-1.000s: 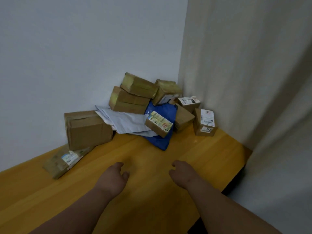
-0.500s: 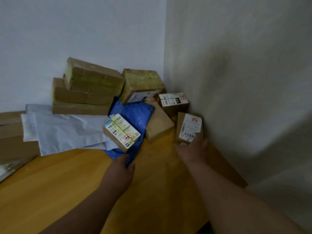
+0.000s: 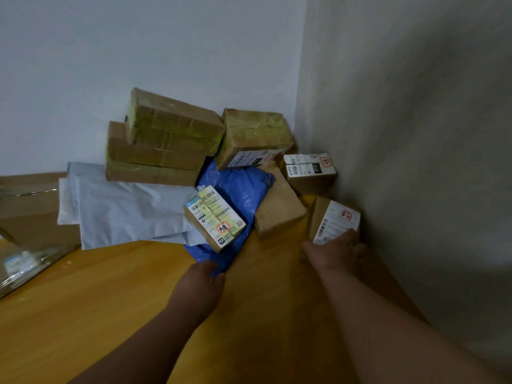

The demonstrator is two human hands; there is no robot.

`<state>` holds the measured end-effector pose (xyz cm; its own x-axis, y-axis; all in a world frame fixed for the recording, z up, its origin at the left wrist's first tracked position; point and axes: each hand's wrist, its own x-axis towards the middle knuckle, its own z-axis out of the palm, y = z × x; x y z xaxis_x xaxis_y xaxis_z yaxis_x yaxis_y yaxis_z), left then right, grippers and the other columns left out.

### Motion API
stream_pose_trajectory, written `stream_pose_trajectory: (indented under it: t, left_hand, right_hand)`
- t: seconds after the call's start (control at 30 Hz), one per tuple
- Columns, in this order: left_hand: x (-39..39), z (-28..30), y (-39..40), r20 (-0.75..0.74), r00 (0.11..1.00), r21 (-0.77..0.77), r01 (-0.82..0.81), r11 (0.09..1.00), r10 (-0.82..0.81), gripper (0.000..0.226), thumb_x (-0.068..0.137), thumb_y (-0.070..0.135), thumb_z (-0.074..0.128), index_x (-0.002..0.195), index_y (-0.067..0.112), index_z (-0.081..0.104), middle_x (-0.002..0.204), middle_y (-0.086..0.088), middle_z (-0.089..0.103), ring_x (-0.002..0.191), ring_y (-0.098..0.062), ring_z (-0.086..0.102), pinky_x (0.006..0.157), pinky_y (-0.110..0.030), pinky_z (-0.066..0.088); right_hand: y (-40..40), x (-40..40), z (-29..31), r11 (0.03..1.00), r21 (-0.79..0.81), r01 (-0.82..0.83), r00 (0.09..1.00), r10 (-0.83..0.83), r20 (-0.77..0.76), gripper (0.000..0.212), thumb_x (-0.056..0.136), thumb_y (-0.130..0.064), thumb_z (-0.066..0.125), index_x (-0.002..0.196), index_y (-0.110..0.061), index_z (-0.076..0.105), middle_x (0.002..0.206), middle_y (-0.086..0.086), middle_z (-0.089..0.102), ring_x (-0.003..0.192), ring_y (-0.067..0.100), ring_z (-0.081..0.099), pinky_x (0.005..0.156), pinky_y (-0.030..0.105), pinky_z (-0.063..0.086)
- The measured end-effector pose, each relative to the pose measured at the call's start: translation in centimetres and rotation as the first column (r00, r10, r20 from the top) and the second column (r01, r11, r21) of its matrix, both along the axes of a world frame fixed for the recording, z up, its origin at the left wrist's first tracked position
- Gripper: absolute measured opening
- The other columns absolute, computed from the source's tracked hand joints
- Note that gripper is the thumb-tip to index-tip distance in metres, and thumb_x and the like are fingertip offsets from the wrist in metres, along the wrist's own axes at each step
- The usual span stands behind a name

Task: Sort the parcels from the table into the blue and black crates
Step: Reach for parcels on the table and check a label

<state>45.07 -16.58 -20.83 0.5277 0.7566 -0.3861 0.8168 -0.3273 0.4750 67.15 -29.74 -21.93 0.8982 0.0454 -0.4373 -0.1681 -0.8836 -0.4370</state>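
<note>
Cardboard pile: parcels heaped mid-frame on the surface; none sorted, crates unseen.
Left hand: grip pinching blue bag.
Right hand: grip grasping labelled box, right.

A single head-worn camera looks forward and down from close above the wooden table, facing the room corner at 12 o'clock. The heap of parcels fills mid-frame, both forearms entering from 6 o'clock. No second view.
</note>
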Motion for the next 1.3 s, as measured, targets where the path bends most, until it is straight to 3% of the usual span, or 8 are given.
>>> stream_pose_trajectory:
  t: [0.23,0.4,0.7,0.9,0.97,1.03,1.17,1.3]
  left_hand:
    - [-1.8,1.6,-1.3,0.079,0.996,-0.047,0.04,0.998,-0.036,0.036,0.097,0.032,0.054,0.129,0.016,0.056,0.128,-0.005,0.059,0.11,-0.02,0.058,0.086,-0.028,0.045]
    - [-5.2,4.2,-2.3,0.219,0.973,-0.221,-0.024,0.975,0.074,0.051,0.097,0.039,0.053,0.141,0.015,0.046,0.14,-0.007,0.051,0.125,-0.025,0.05,0.097,-0.032,0.04]
    - [-15.7,10.5,0.3,0.413,0.809,-0.623,-0.085,0.777,0.419,0.078,0.073,0.077,0.056,0.139,0.035,0.045,0.135,0.002,0.05,0.122,-0.022,0.047,0.096,-0.048,0.047]
    - [-22.6,11.5,1.9,0.37,0.803,-0.739,-0.05,0.672,0.467,0.067,0.053,0.053,0.082,0.113,0.028,0.068,0.105,-0.002,0.072,0.107,-0.021,0.061,0.076,-0.036,0.055]
    - [-24.2,11.6,2.1,0.384,0.732,-0.79,-0.055,0.61,0.563,0.064,0.047,0.042,0.084,0.106,0.022,0.071,0.103,-0.003,0.072,0.104,-0.022,0.063,0.076,-0.036,0.056]
    - [-25.5,11.7,2.1,0.398,0.643,-0.825,-0.062,0.562,0.655,0.061,0.052,0.034,0.082,0.11,0.018,0.069,0.11,-0.006,0.069,0.104,-0.024,0.063,0.082,-0.039,0.056]
    - [-27.0,11.8,1.8,0.416,0.46,-0.87,-0.049,0.49,0.785,0.061,0.062,0.029,0.08,0.12,0.019,0.064,0.12,-0.006,0.066,0.112,-0.027,0.059,0.095,-0.049,0.051]
    - [-27.3,11.5,1.1,0.412,0.354,-0.885,-0.064,0.461,0.84,0.074,0.061,0.024,0.083,0.128,0.022,0.052,0.125,-0.006,0.062,0.118,-0.027,0.056,0.093,-0.056,0.05]
  right_hand:
    - [-4.1,-6.3,1.2,0.999,0.037,0.038,0.996,-0.041,0.079,0.115,0.064,-0.056,0.078,0.148,-0.025,0.005,0.139,0.016,0.026,0.123,0.038,0.038,0.099,0.055,0.044]
    - [-6.0,-11.9,4.2,0.944,0.07,-0.323,0.907,0.288,0.307,0.12,0.059,-0.052,0.082,0.149,-0.023,0.009,0.142,0.009,0.028,0.128,0.031,0.033,0.105,0.043,0.037]
    - [-2.3,-23.3,10.5,0.582,0.105,-0.807,0.574,0.727,0.378,0.12,0.053,-0.036,0.086,0.148,-0.026,0.012,0.144,-0.002,0.025,0.133,0.021,0.024,0.11,0.037,0.03]
    - [1.3,-27.8,12.1,0.37,0.035,-0.928,0.331,0.779,0.532,0.106,0.059,-0.03,0.086,0.145,-0.012,0.027,0.145,0.007,0.031,0.137,0.025,0.026,0.115,0.03,0.019]
    - [2.7,-28.6,12.1,0.358,0.067,-0.931,0.324,0.731,0.6,0.1,0.065,-0.024,0.083,0.146,-0.008,0.028,0.148,0.01,0.032,0.141,0.028,0.024,0.12,0.037,0.016]
    - [4.1,-29.3,11.9,0.448,0.231,-0.864,0.482,0.599,0.639,0.092,0.068,-0.011,0.078,0.146,-0.005,0.029,0.147,0.014,0.035,0.139,0.027,0.03,0.117,0.041,0.025]
    - [6.2,-30.1,12.8,0.543,0.771,-0.334,0.889,0.454,0.065,0.068,0.088,-0.02,0.067,0.146,-0.023,0.031,0.137,0.006,0.049,0.107,0.01,0.054,0.083,0.027,0.046]
    - [7.3,-31.0,12.8,0.572,0.819,-0.04,0.761,0.548,-0.346,0.049,0.087,-0.063,0.053,0.131,-0.042,0.046,0.127,-0.004,0.056,0.106,0.022,0.061,0.093,0.047,0.048]
